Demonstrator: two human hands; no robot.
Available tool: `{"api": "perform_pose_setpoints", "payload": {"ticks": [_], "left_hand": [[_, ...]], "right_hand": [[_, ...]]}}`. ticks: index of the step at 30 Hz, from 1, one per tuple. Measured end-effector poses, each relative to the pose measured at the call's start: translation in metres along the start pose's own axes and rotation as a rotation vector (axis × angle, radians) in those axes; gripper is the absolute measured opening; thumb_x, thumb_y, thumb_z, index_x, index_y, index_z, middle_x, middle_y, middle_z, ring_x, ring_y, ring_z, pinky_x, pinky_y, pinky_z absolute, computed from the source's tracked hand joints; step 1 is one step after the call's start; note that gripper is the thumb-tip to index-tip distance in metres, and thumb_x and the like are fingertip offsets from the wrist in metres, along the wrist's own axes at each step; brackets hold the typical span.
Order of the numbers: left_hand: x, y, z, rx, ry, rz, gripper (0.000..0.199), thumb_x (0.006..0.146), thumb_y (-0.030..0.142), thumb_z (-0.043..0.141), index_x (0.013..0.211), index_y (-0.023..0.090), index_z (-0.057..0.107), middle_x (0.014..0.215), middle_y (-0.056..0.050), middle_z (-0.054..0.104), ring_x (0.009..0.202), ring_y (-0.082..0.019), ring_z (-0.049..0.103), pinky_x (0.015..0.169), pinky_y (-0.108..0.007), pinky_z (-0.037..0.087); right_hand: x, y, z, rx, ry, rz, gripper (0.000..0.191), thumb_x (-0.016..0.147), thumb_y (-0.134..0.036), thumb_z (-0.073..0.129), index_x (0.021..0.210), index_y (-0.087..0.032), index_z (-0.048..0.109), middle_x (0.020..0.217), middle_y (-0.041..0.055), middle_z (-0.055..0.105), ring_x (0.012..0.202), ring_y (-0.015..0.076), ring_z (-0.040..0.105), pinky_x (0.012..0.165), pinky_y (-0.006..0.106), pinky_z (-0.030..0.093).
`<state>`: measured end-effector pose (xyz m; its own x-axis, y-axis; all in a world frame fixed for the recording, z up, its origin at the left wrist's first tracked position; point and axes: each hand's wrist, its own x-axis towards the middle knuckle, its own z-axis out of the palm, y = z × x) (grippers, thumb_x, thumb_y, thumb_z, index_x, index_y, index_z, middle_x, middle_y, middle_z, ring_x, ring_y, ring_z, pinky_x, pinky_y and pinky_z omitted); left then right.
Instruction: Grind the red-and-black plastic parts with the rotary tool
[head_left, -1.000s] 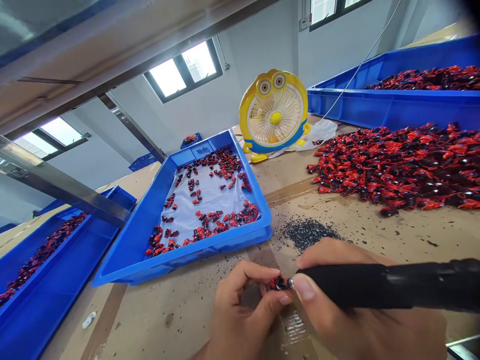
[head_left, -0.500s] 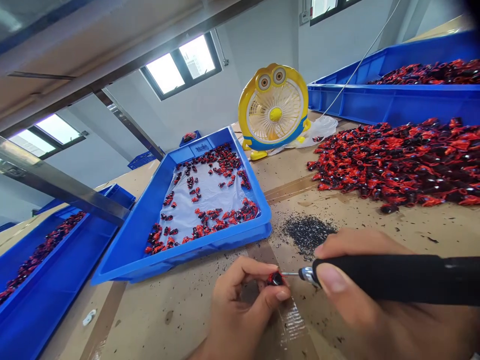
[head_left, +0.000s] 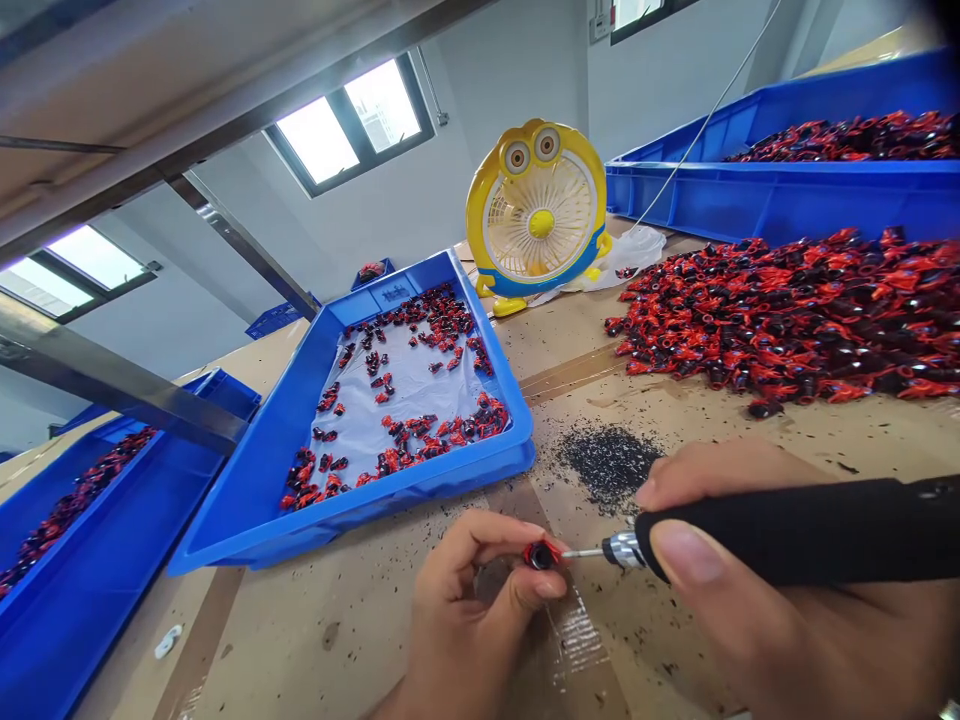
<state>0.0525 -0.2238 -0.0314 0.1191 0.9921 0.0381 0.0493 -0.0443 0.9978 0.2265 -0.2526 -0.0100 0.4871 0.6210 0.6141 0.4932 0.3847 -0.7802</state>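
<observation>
Left hand pinches red-black part, near centre. Right hand wrapped round black tool, tip at part's right, contact unclear. Narrow gap between left hand and tray's near edge.

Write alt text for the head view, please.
The left hand pinches a small red-black part; the right hand holds a black tool, its metal tip at the part. Beyond are a yellow fan and similar parts in a blue tray and a pile.
</observation>
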Motion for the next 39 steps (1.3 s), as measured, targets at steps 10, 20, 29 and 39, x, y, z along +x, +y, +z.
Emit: {"api": "perform_pose_setpoints", "payload": {"ticks": [10,20,29,39], "left_hand": [[-0.001,-0.004,-0.003,0.109,-0.045,0.096,0.038,0.082,0.06,0.093,0.092,0.024,0.085,0.084,-0.002,0.088,0.074,-0.017,0.081,0.074,-0.023,0.065],[0.006,-0.009,-0.013,0.16,-0.122,0.226,0.018,0.085,0.035,0.097,0.096,0.025,0.086,0.085,-0.001,0.088,0.072,-0.015,0.081,0.071,-0.018,0.065],[0.008,-0.004,-0.008,0.233,-0.058,0.283,0.023,0.081,0.043,0.098,0.091,0.024,0.089,0.079,-0.003,0.085,0.067,-0.015,0.079,0.067,-0.018,0.064],[0.006,-0.004,-0.009,0.212,-0.083,0.255,0.019,0.081,0.037,0.099,0.093,0.026,0.088,0.081,0.0,0.087,0.068,-0.013,0.08,0.069,-0.016,0.063]], "right_hand": [[-0.001,-0.007,0.009,0.059,-0.049,-0.003,0.009,0.093,-0.025,0.063,0.086,-0.03,0.062,0.069,-0.0112,0.065,0.057,0.0066,0.062,0.056,0.021,0.049],[-0.001,-0.002,0.001,-0.077,-0.139,-0.097,0.008,0.093,-0.029,0.063,0.085,-0.031,0.063,0.067,-0.0113,0.067,0.052,0.0087,0.065,0.052,0.025,0.048],[-0.01,-0.018,0.009,-0.217,-0.144,0.064,0.027,0.097,-0.038,0.054,0.071,-0.03,0.062,0.067,-0.0014,0.068,0.059,0.0219,0.063,0.064,0.042,0.046],[-0.01,-0.015,0.005,-0.201,-0.159,0.071,0.018,0.094,-0.04,0.058,0.077,-0.033,0.062,0.067,-0.0042,0.062,0.06,0.0218,0.056,0.058,0.038,0.038]]}}
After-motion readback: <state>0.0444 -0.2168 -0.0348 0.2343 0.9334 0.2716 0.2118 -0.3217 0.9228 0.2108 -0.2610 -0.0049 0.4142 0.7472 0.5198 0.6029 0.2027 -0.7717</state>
